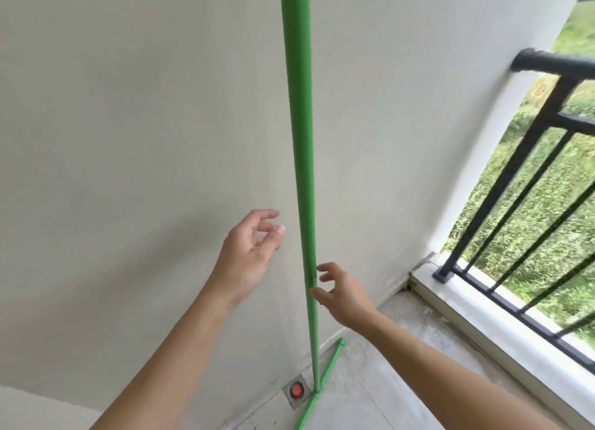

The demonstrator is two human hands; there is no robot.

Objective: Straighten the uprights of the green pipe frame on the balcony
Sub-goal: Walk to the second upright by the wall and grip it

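A green upright pipe [301, 146] of the frame rises from the floor to beyond the top of the view, close to the pale wall. It stands on a green foot pipe [325, 381] that lies on the floor along the wall. My left hand [249, 252] hovers to the left of the upright with its fingers apart, a small gap from the pipe. My right hand [341, 292] is on the right side and lower, fingers spread, its fingertips at or just touching the pipe. Neither hand is wrapped around it.
The pale wall [128, 139] stands right behind the pipe. A black metal railing [528, 184] on a white curb [483, 313] closes the balcony on the right, with grass beyond. A floor drain with a red cap [297, 390] sits by the foot of the upright.
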